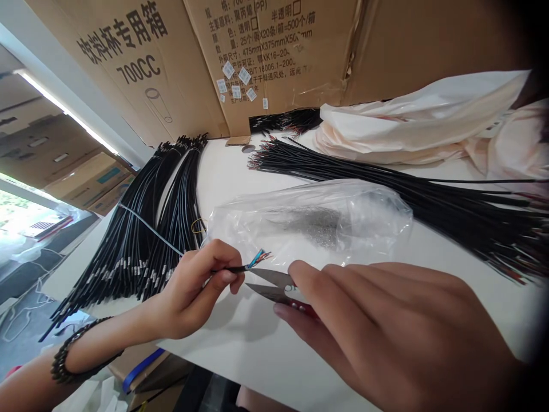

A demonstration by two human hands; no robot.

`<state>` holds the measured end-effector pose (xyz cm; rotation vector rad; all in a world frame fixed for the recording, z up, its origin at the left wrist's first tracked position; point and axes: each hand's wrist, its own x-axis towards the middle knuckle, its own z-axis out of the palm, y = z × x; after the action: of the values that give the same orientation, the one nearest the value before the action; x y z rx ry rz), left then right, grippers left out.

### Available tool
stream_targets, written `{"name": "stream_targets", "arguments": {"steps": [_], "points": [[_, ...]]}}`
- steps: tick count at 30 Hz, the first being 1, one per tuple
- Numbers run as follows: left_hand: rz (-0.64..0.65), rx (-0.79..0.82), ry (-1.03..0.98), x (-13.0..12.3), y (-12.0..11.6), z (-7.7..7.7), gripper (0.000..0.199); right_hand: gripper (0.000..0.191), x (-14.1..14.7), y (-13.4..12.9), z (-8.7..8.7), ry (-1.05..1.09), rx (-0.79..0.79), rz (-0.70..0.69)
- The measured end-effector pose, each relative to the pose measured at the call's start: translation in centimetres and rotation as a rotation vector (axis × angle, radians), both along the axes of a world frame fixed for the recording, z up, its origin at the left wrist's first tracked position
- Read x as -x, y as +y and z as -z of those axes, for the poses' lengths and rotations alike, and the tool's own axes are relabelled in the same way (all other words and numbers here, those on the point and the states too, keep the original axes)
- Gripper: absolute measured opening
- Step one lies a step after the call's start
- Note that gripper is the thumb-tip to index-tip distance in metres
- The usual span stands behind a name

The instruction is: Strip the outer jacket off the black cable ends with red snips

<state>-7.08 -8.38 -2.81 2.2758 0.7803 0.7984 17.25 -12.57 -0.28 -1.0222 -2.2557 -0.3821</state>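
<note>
Between thumb and fingers, my left hand [201,286] pinches a black cable [231,269] near its stripped end. Thin blue, orange and brown wires [259,257] fan out from that end toward the right. My right hand [386,326] grips a pair of scissors [270,283], whose red handle is mostly covered by my fingers. The blades are parted and point left. The upper blade's tip lies right beside the cable, just below the bare wires; I cannot tell whether it touches.
Bundles of black cables lie at the left [146,217] and at the right [377,183] of the white table [227,171]. Behind my hands lies a clear plastic bag [369,214] with fine dark strands. Cardboard boxes [189,74] wall off the back, beside a pale plastic sheet [407,126].
</note>
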Motion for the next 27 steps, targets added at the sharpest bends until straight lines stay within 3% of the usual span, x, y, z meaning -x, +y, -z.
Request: {"name": "stream_targets", "arguments": {"steps": [12,27], "points": [[-0.019,0.047,0.025,-0.06,-0.17,-0.26,0.011,0.012,-0.17,-0.36,-0.28,-0.042,-0.181,-0.005],[-0.051,0.065,0.066,0.17,-0.31,0.07,0.012,0.011,0.67,-0.86,-0.42,-0.036,-0.198,0.111]]}}
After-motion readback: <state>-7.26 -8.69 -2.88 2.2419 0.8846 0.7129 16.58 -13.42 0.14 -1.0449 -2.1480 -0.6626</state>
